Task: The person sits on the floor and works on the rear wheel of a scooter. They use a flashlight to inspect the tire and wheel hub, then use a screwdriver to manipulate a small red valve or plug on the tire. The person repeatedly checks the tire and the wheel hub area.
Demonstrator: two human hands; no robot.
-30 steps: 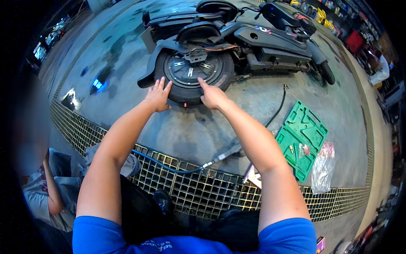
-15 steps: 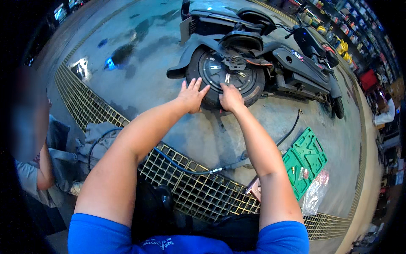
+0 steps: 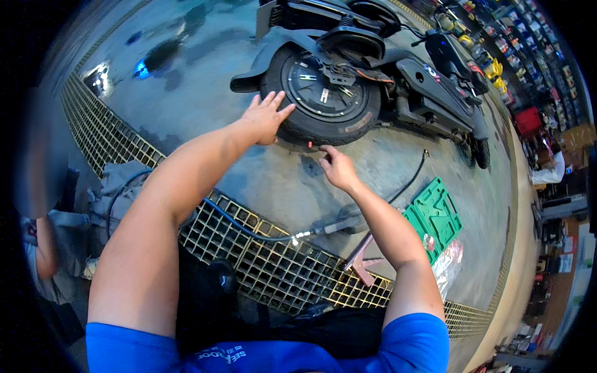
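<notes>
A black electric scooter [image 3: 429, 93] lies on its side on the floor, its wheel [image 3: 326, 93] facing up. On the left part of the black tire [image 3: 300, 122] rests my left hand [image 3: 266, 118], fingers spread and nothing held. A small red piece [image 3: 310, 144] sticks out at the tire's near edge. Just right of it is my right hand [image 3: 339, 169], its index finger stretched toward the piece and the other fingers partly curled. I see nothing in that hand, and a small gap lies between fingertip and red piece.
Nearer me runs a floor grating [image 3: 280, 267], crossed by a blue hose [image 3: 239, 225]. A black hose [image 3: 413, 177] leads to a brass end. A pinkish tool [image 3: 362, 268], an open green case [image 3: 438, 211] and a plastic bag [image 3: 449, 264] lie right. Another person sits at left.
My right hand has come off the wheel's face and down toward the tire's near edge, uncovering the red piece. My left hand stays on the tire. The whole view has shifted slightly.
</notes>
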